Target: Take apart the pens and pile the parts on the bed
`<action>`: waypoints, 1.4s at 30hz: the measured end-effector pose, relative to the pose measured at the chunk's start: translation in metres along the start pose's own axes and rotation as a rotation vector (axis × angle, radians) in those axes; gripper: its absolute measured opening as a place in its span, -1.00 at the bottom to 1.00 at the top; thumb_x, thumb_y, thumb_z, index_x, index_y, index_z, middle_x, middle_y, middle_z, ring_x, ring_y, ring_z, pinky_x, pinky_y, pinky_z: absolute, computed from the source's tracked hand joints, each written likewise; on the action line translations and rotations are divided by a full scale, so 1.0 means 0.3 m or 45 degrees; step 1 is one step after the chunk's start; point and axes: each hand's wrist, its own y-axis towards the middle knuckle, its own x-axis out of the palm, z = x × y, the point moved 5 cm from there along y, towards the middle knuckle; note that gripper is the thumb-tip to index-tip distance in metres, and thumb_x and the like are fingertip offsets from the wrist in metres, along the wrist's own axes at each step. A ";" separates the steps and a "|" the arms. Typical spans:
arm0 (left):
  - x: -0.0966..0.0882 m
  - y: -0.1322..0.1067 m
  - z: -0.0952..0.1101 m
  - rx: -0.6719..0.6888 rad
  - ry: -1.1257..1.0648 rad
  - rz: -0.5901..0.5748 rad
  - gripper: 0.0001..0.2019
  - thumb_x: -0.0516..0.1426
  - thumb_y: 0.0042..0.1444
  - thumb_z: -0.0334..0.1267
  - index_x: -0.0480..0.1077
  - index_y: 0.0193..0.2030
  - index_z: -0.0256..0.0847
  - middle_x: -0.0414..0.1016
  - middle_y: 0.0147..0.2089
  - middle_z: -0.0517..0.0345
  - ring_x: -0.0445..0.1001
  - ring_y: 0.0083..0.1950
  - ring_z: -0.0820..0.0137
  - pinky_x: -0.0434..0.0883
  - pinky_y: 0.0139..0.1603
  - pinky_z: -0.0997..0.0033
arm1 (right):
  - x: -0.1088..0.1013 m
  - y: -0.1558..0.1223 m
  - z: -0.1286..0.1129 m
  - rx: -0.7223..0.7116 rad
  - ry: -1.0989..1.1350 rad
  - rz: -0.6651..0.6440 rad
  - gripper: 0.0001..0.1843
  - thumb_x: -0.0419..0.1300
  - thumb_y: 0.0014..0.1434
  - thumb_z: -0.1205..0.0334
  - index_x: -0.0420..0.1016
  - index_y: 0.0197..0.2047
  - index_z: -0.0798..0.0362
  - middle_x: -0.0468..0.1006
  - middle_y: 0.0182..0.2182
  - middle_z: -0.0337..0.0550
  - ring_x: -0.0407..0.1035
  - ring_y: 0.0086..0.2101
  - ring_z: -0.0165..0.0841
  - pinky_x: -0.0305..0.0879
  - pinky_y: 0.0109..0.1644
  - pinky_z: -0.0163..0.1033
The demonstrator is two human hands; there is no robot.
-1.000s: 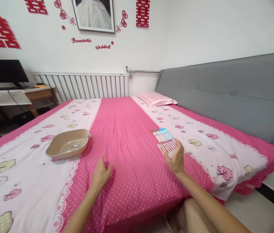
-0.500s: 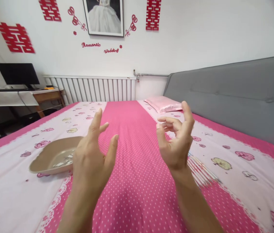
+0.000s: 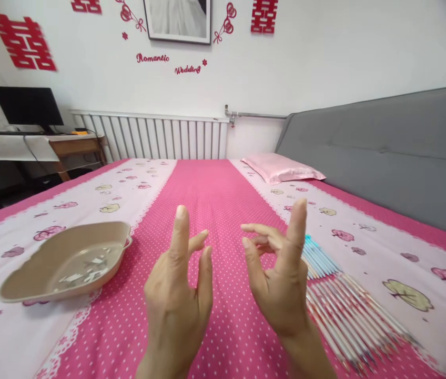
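Note:
My left hand is raised over the pink dotted bedspread, index finger pointing up and thumb apart, holding nothing. Facing it, my right hand is also up with its index finger extended and the other fingers loosely curved, with nothing in it. Left of my left hand sits a beige basin with small white and grey pieces on its bottom. Beyond my right hand lie a row of light blue pencils and a row of red-and-white patterned pencils, partly hidden by that hand.
A pink pillow rests near the grey padded headboard. A white radiator runs along the far wall. At the far left stands a desk with a black monitor.
My hands have come closer together and lower in view, still holding nothing. The view has tilted down, so the basin and more of both pencil rows now show.

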 end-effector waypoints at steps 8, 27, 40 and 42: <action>0.113 -0.052 -0.053 -0.006 -0.077 -0.087 -0.28 0.09 0.06 -0.43 -0.19 0.30 -0.12 0.53 -0.23 0.16 0.50 -0.28 0.44 0.44 -0.25 0.45 | 0.104 -0.033 0.040 -0.055 0.052 -0.106 -0.11 0.02 0.11 0.49 -0.53 0.28 -0.08 0.49 -0.23 -0.15 0.41 -0.24 -0.37 0.43 -0.31 -0.25; 0.175 -0.098 -0.130 0.019 -0.124 -0.060 -0.30 0.09 0.07 -0.42 -0.17 0.30 -0.15 0.55 -0.28 0.14 0.50 -0.38 0.48 0.44 -0.34 0.51 | 0.189 -0.075 0.059 -0.032 0.100 -0.197 -0.19 -0.01 0.14 0.46 -0.44 0.29 -0.06 0.50 -0.29 -0.18 0.40 -0.42 -0.44 0.41 -0.39 -0.28; 0.140 -0.082 -0.100 0.057 -0.196 0.019 -0.27 0.11 0.04 -0.44 -0.16 0.30 -0.14 0.54 -0.33 0.21 0.50 -0.37 0.52 0.44 -0.33 0.58 | 0.162 -0.065 0.032 -0.105 0.174 -0.089 -0.17 0.03 0.09 0.50 -0.33 0.29 -0.08 0.42 -0.47 -0.28 0.32 -0.53 -0.47 0.37 -0.46 -0.32; 0.136 -0.078 -0.097 0.060 -0.192 0.006 -0.27 0.10 0.04 -0.44 -0.18 0.30 -0.14 0.54 -0.33 0.20 0.50 -0.38 0.52 0.44 -0.34 0.57 | 0.158 -0.066 0.030 -0.097 0.169 -0.097 -0.19 0.03 0.09 0.50 -0.31 0.29 -0.06 0.43 -0.47 -0.28 0.32 -0.53 -0.47 0.37 -0.46 -0.32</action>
